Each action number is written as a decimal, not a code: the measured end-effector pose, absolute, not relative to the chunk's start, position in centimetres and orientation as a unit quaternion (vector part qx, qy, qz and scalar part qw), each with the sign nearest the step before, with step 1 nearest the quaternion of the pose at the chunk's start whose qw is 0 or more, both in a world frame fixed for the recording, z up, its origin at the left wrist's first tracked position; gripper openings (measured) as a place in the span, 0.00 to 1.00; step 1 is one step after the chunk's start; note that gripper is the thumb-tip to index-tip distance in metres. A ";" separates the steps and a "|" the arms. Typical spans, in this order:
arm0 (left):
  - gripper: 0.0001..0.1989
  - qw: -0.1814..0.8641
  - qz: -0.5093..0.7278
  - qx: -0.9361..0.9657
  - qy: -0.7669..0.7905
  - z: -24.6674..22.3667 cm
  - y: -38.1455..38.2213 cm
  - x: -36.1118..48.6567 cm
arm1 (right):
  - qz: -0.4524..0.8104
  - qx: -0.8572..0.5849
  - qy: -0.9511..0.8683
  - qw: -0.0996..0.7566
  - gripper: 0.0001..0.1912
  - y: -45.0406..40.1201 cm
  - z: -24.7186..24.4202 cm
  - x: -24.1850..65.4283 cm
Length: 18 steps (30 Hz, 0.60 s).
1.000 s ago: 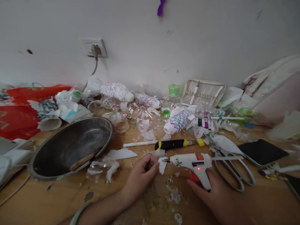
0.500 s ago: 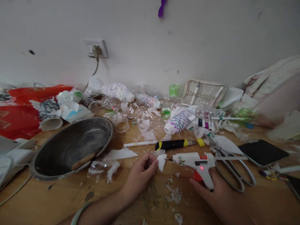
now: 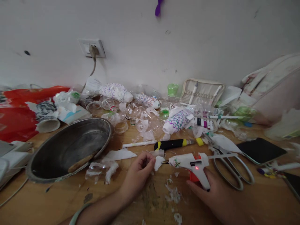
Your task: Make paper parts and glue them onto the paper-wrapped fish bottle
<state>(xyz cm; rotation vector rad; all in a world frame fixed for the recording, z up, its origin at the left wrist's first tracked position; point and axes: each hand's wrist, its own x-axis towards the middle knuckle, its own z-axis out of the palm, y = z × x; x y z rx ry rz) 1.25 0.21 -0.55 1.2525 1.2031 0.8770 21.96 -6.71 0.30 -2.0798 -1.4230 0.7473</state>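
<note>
My left hand (image 3: 140, 170) pinches a small white piece of paper (image 3: 158, 163) between thumb and fingers. My right hand (image 3: 211, 189) is wrapped round the handle of a white hot glue gun (image 3: 187, 162) with a lit red light. A glue stick (image 3: 223, 155) pokes out of its back. The gun's metal nozzle points left and meets the paper's right edge; whether it touches cannot be made out. Just behind the hands lies a black and yellow utility knife (image 3: 171, 144). Large scissors (image 3: 228, 167) rest beyond the gun, partly under the glue stick.
A dark metal basin (image 3: 70, 150) stands left, with a wooden piece inside. Several paper fish, one with purple scales (image 3: 177, 122), lie among plastic bottle scraps along the wall. A pen case (image 3: 202, 92) leans behind. A black phone-like slab (image 3: 261, 151) lies right.
The glue gun has tilted slightly, its nozzle dipping a little toward the paper. The paper has turned in my left fingers. The whole view has shifted slightly.
</note>
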 end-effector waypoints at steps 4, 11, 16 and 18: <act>0.12 0.565 0.383 0.521 0.513 -0.4 0.3 1.2 | 0.283 -0.760 -0.539 0.228 0.19 -6.6 0.5 22.5; 0.12 0.572 0.396 0.509 0.506 -0.2 0.2 1.4 | 0.256 -0.769 -0.584 0.045 0.24 -6.2 0.5 23.7; 0.12 0.577 0.401 0.509 0.497 0.2 -0.1 1.5 | 0.216 -0.768 -0.603 -0.013 0.26 -6.5 1.5 23.7; 0.12 0.578 0.404 0.509 0.493 0.2 -0.1 1.5 | 0.193 -0.770 -0.608 0.001 0.25 -7.6 1.7 23.9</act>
